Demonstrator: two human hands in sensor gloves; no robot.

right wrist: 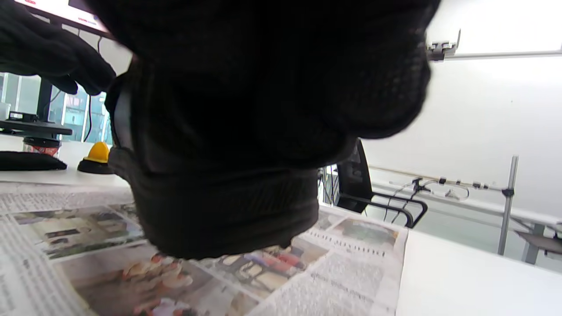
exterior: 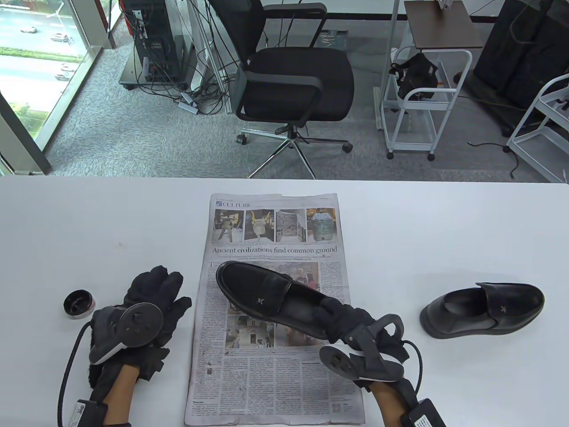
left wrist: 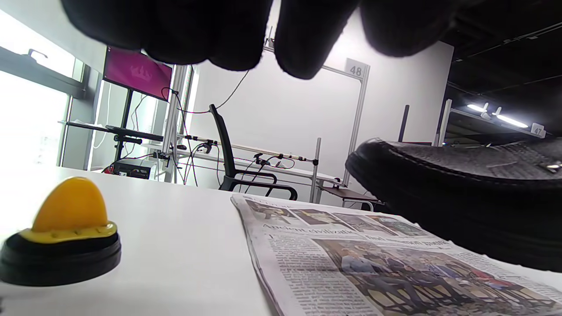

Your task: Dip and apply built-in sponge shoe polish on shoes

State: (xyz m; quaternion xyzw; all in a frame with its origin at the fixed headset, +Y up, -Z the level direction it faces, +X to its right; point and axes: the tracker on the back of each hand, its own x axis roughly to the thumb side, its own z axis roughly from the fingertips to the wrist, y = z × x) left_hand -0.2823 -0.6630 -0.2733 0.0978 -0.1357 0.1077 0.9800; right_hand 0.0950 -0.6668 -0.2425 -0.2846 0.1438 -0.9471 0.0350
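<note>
My right hand (exterior: 340,318) grips a black loafer (exterior: 262,293) by its heel and holds it tilted over the newspaper (exterior: 275,382). In the left wrist view its toe (left wrist: 461,193) hangs clear of the paper. My left hand (exterior: 153,298) is left of the newspaper with fingers spread, holding nothing. A black lid with a yellow sponge (left wrist: 66,232) stands on the table below and left of my left fingers (left wrist: 307,39). It is hidden in the table view and also shows in the right wrist view (right wrist: 97,153). The open polish tin (exterior: 79,304) sits left of my left hand.
A second black loafer (exterior: 482,309) stands on the white table (exterior: 444,222) to the right of the newspaper. An office chair (exterior: 293,84) and white carts (exterior: 422,102) stand beyond the table's far edge.
</note>
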